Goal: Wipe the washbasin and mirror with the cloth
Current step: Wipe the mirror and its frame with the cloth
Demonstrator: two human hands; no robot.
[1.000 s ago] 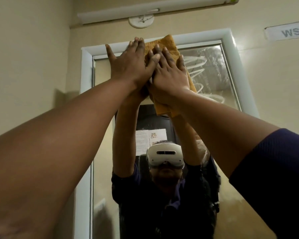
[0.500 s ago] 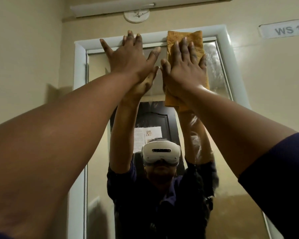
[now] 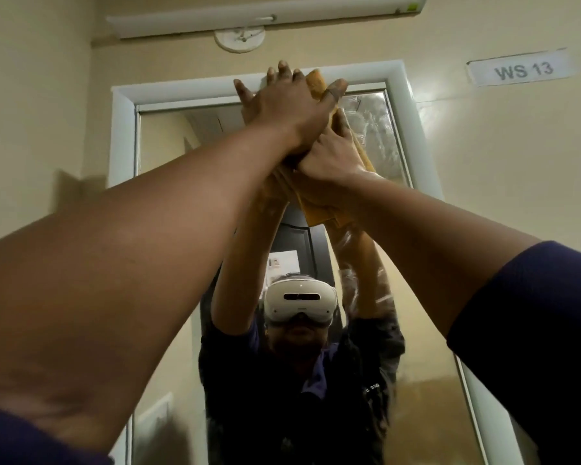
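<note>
An orange-yellow cloth (image 3: 322, 212) is pressed flat against the top of the mirror (image 3: 168, 149), and its upper corner reaches the white frame (image 3: 123, 135). My right hand (image 3: 331, 154) lies palm-down on the cloth. My left hand (image 3: 282, 105) lies across the right hand and the cloth's top, fingers spread, fingertips on the upper frame. Both arms are stretched up. The glass reflects a person wearing a white headset. The washbasin is out of view.
Wet smears (image 3: 374, 129) cover the glass at the upper right. A tube light (image 3: 255, 18) and a round wall fitting (image 3: 240, 38) sit above the mirror. A "WS 13" label (image 3: 522, 69) is on the right wall. A side wall stands close on the left.
My left hand has moved right from the bare glass onto the cloth and over my right hand. The right hand and cloth have slid a little left and down.
</note>
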